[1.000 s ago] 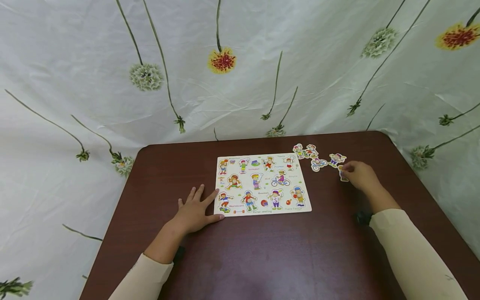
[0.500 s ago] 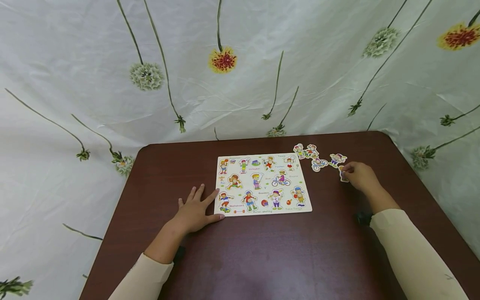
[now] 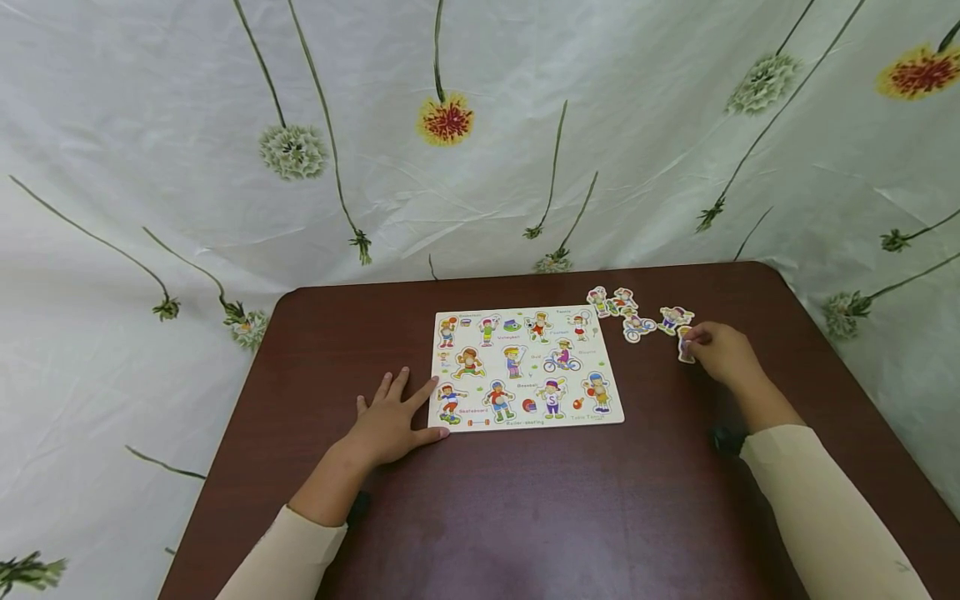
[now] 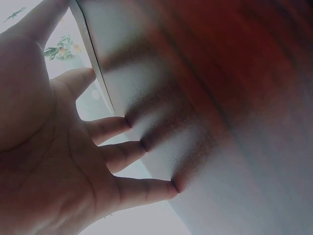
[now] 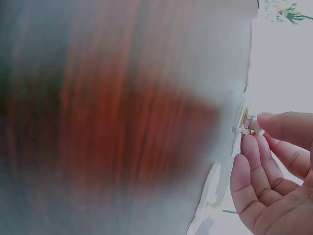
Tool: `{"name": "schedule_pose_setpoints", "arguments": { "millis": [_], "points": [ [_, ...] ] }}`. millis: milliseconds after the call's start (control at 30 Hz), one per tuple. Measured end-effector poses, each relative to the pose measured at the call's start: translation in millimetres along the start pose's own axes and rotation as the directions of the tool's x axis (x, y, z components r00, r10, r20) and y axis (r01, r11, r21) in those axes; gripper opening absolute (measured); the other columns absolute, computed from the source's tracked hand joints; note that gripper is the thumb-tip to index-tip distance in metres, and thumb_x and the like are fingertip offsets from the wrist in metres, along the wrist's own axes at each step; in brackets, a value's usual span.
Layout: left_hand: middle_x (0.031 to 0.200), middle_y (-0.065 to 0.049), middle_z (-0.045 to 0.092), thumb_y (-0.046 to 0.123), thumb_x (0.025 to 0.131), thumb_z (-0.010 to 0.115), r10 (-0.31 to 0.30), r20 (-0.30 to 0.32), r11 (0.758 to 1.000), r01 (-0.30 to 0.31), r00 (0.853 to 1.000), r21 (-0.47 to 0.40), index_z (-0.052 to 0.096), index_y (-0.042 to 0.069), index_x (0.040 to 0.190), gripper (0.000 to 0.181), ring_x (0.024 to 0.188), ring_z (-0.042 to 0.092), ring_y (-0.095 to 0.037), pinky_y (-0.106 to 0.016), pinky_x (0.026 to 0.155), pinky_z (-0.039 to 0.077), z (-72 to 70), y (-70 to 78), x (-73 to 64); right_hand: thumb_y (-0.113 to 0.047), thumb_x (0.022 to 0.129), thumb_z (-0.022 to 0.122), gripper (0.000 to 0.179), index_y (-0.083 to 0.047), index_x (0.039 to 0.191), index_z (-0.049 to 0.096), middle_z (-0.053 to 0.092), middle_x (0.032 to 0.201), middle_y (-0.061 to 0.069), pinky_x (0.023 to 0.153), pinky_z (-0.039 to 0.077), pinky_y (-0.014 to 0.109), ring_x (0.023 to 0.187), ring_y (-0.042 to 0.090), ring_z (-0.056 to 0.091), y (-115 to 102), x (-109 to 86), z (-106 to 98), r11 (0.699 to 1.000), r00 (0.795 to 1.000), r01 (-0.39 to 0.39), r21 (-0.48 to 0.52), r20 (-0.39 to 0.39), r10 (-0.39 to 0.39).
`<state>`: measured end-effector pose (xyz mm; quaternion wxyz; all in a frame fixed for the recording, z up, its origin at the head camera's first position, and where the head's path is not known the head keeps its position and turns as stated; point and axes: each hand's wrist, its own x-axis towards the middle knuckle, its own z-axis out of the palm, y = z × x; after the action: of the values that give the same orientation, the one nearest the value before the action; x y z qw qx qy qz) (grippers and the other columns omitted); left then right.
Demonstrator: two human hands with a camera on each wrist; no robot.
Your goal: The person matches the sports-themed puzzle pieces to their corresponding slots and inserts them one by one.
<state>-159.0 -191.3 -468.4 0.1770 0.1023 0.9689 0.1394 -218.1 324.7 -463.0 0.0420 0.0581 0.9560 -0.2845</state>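
A white puzzle board (image 3: 491,364) printed with sports figures lies on the dark table. My left hand (image 3: 386,427) is spread flat-fingered at its left side, thumb on the lower left corner and index fingertip at the edge. In the left wrist view, the fingers of this hand (image 4: 54,142) are straight, tips on the tabletop. Off to the right of the board, my right hand (image 3: 723,354) pinches a small figure puzzle piece (image 3: 684,346). The right wrist view has the thumb and fingers of that hand (image 5: 279,181) on the pale knob (image 5: 257,126) of the piece.
Several loose puzzle pieces lie beyond the right hand, among them a cyclist piece (image 3: 638,327) and a figure piece (image 3: 674,319) close to the held one. A flower-printed white cloth (image 3: 480,200) hangs behind the table (image 3: 525,508).
The held puzzle piece has turned slightly in my right fingers, its top swinging a little toward the far side. My left hand and the board stay where they were.
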Motion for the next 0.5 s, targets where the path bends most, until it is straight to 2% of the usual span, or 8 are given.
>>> {"name": "schedule_pose_setpoints", "arguments": {
  "millis": [167, 500],
  "points": [
    [0.169, -0.023, 0.011, 0.067, 0.088, 0.064, -0.004, 0.002, 1.0, 0.004, 1.0, 0.002, 0.027, 0.031, 0.161, 0.089, 0.156, 0.005, -0.049, -0.083, 0.111, 0.01, -0.2, 0.7, -0.3, -0.017, 0.101, 0.059, 0.022, 0.001, 0.111, 0.063, 0.067, 0.107, 0.023, 0.069, 0.043, 0.031, 0.092, 0.033, 0.061, -5, -6.1, -1, 0.999, 1.0, -0.008, 0.037, -0.014, 0.009],
    [0.169, -0.023, 0.011, 0.067, 0.088, 0.065, -0.005, 0.002, 1.0, 0.005, 1.0, -0.003, 0.028, 0.031, 0.161, 0.089, 0.156, 0.005, -0.049, -0.083, 0.111, 0.009, -0.6, 1.0, -0.1, -0.018, 0.101, 0.061, 0.024, 0.002, 0.114, 0.064, 0.068, 0.112, 0.025, 0.071, 0.046, 0.032, 0.1, 0.037, 0.065, -12, -14.8, 1, 0.997, 0.998, 0.039, 0.07, -0.055, -0.035]
  ]
}}
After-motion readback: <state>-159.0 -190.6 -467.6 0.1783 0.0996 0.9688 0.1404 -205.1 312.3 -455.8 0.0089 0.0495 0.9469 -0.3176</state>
